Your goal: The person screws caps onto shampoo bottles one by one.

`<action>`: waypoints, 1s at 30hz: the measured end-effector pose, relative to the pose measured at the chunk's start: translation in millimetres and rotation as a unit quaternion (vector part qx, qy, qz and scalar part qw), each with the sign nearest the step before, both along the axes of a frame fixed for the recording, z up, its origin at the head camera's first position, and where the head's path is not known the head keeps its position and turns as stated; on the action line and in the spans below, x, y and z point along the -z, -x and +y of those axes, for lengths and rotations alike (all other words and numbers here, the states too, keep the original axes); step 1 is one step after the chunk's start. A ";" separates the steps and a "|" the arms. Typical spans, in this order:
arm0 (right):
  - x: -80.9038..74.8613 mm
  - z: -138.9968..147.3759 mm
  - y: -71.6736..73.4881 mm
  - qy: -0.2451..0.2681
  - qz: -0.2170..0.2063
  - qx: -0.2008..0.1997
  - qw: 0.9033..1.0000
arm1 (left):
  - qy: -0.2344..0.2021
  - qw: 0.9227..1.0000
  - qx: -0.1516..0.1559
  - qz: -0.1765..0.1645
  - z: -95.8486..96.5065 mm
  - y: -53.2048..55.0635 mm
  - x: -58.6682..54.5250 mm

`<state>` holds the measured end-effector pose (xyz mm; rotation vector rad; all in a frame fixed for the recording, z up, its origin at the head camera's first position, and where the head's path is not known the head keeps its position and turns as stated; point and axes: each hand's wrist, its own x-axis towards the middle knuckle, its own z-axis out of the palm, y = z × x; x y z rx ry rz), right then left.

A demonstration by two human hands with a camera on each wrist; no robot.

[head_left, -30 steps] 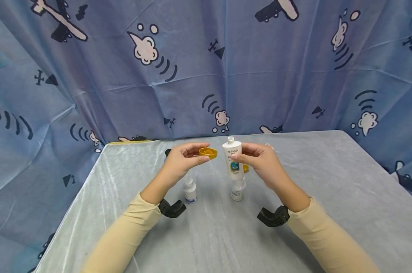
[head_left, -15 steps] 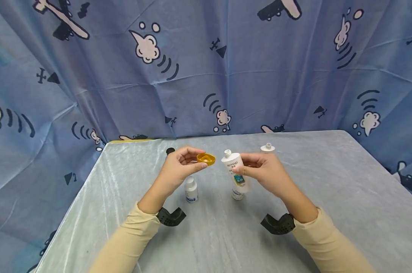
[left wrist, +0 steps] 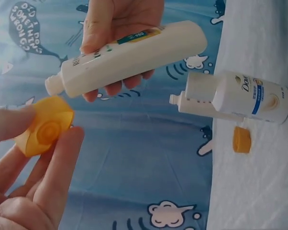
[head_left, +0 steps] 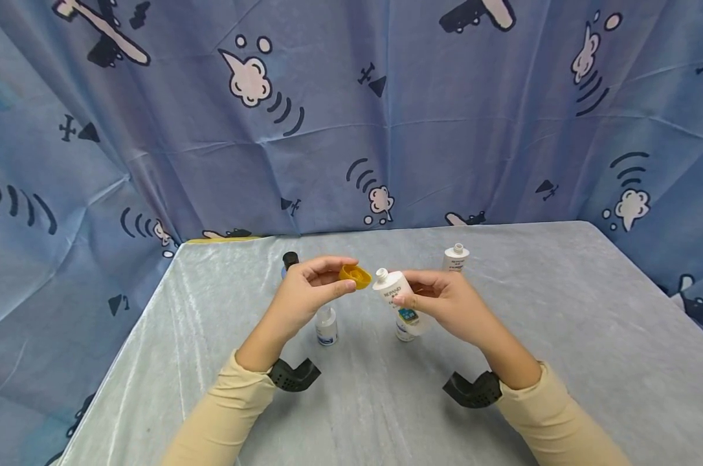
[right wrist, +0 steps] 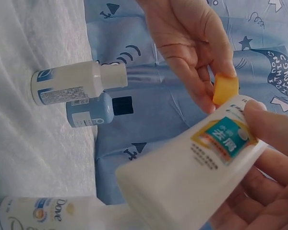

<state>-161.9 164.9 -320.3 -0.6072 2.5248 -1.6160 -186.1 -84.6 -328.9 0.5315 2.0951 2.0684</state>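
Observation:
My left hand (head_left: pixel 307 288) pinches a yellow bottle cap (head_left: pixel 357 276) between thumb and fingers, its hollow inside showing in the left wrist view. Opposite it, my right hand (head_left: pixel 447 298) grips a white shampoo-type bottle (head_left: pixel 390 286) marked REPAND, with a teal and yellow label (right wrist: pixel 228 140). The bottle is uncapped and leans left, its bare neck (left wrist: pixel 54 85) pointing at the cap from close by. Both are held up above the table. Thumb on the front, fingers behind: so the right hand holds the bottle's body.
A small white bottle (head_left: pixel 327 329) stands under the left hand; a white Dove bottle (left wrist: pixel 254 98) is below the right. Farther back stand a blue bottle (right wrist: pixel 91 112) with a black cap and an uncapped white bottle (head_left: pixel 456 257). Another yellow cap (left wrist: pixel 241 140) lies on the table (head_left: pixel 351 401).
The white bottle has gone from nearly upright to leaning left, its neck nearer the cap. Both hands have come down slightly, and the yellow cap has tipped over toward the bottle.

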 end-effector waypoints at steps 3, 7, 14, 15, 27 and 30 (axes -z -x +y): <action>2.0 0.0 -0.3 -0.002 -0.002 0.001 1.000 | 0.010 1.000 0.015 -0.008 -1.0 -0.6 0.1; 5.8 -0.2 -0.4 -0.002 -0.019 0.010 1.000 | 0.012 1.000 0.019 -0.013 -3.0 -0.6 0.6; 12.0 -2.2 -1.4 0.000 -0.020 0.002 1.000 | 0.009 1.000 0.024 0.004 -5.8 1.2 3.2; 12.7 -2.7 -1.3 0.002 -0.019 -0.001 1.000 | 0.012 1.000 0.026 0.006 -6.1 1.2 3.1; 15.5 -6.4 -2.7 -0.003 -0.025 -0.031 0.999 | 0.072 0.997 0.037 0.019 -4.3 -1.5 3.4; 15.6 -6.9 -2.8 -0.007 -0.025 -0.033 0.999 | 0.071 0.996 0.039 0.021 -4.6 -2.0 3.8</action>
